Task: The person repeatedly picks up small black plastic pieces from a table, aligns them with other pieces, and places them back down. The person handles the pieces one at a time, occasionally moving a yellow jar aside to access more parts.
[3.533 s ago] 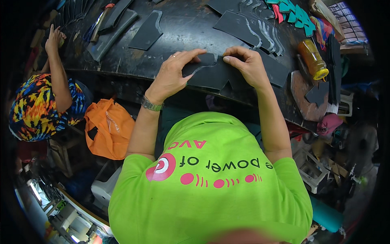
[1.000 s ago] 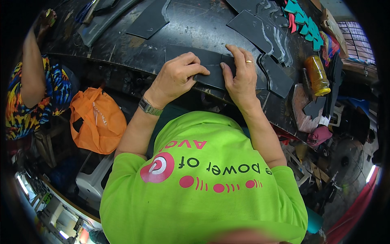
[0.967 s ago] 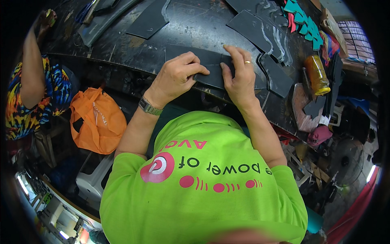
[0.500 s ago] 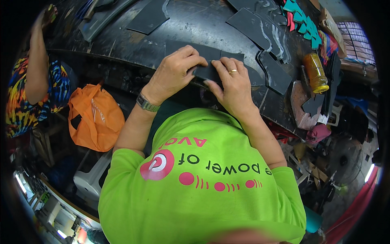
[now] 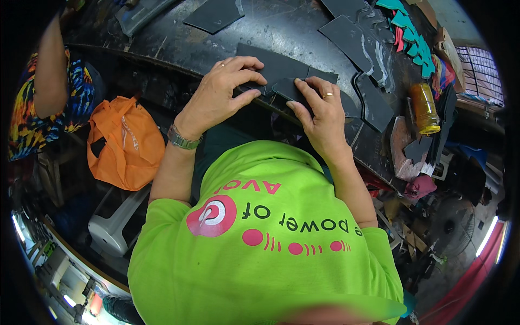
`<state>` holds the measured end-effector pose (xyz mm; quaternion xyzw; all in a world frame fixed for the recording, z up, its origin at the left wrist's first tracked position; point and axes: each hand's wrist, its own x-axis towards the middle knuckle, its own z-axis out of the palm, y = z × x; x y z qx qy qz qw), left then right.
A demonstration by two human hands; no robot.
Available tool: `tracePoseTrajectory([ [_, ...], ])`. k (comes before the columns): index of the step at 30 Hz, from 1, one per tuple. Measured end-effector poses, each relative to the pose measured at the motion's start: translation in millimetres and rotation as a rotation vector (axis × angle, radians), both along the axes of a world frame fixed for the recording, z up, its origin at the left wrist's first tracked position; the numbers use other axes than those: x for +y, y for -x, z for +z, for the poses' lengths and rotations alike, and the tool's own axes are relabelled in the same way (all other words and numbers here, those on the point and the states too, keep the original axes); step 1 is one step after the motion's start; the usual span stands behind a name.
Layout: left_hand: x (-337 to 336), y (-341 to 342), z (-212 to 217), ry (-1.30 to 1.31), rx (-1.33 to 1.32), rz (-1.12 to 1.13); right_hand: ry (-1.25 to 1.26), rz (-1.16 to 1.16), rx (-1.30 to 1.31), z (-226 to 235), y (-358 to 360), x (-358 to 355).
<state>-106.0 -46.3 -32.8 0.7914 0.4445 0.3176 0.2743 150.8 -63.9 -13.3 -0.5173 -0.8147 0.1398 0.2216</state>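
Observation:
My left hand (image 5: 225,92) is at the table's near edge, thumb apart from its bent fingers. Its fingertips rest at a flat black sheet piece (image 5: 276,62) lying on the dark table (image 5: 287,32). Close to its right, my right hand (image 5: 320,108) has a smaller black piece (image 5: 284,88) between the thumb, at the near edge, and the fingers on top. That piece lies partly over the larger one, its near edge at the table's rim. Part of it is hidden under my right fingers.
More black cut pieces (image 5: 346,40) with pale edge strips lie beyond. Teal pieces (image 5: 414,40) and a yellowish jar (image 5: 424,108) are at the right. An orange bag (image 5: 127,143) hangs or rests at the left, near another person's arm (image 5: 51,76).
My left hand has opened and drawn left, away from the smaller black piece. My right hand still has its fingers on it. The view has shifted slightly.

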Motion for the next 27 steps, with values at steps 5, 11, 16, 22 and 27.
tracePoseTrajectory([
  [5, -1.0, 0.1, -0.2, 0.005, -0.025, 0.009, -0.035, 0.023, -0.055, -0.3, -0.9, -1.9],
  [11, -2.5, 0.4, -2.2, 0.008, -0.045, 0.020, -0.086, 0.041, -0.047, -3.9, -1.0, -2.6],
  [16, -2.7, 1.2, -3.3, -0.001, -0.051, 0.018, -0.091, 0.038, -0.060, -7.2, -1.8, -5.9],
  [22, -2.8, 1.0, -3.8, -0.008, -0.055, 0.022, -0.096, 0.041, -0.071, -8.0, -3.1, -5.7],
  [27, -3.8, 1.2, -4.7, -0.008, -0.065, 0.024, -0.094, 0.036, -0.059, -9.0, -2.7, -6.3],
])
